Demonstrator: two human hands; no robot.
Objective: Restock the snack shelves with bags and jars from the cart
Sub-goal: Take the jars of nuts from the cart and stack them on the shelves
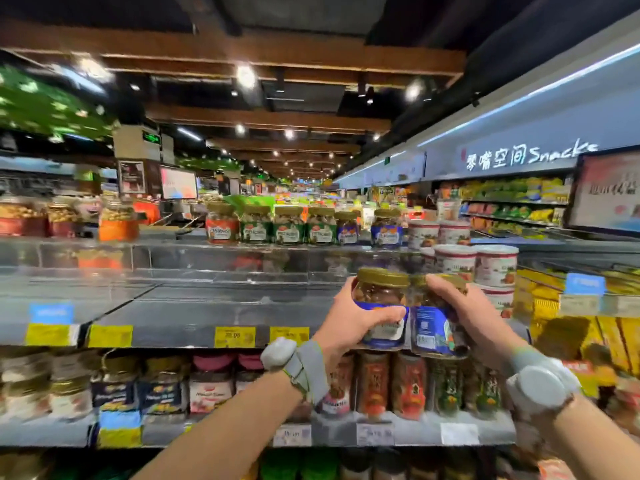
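**Two clear, gold-lidded, blue-labelled jars (408, 306) gripped side by side**

Both sit right of centre in the frame, touching each other. The left hand (349, 323) curls its fingers round the left jar (381, 296). The right hand (481, 317) clamps the right jar (433, 330) from above and the side. They hover at the front edge of the dark grey shelf (207, 306), just left of the white tubs (485, 268). A row of yellow price tags (234, 337) lines that edge at lower centre.

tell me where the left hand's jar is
Head view, right of centre: left hand holds the blue-label jar at the middle shelf, beside the second jar in the right hand.
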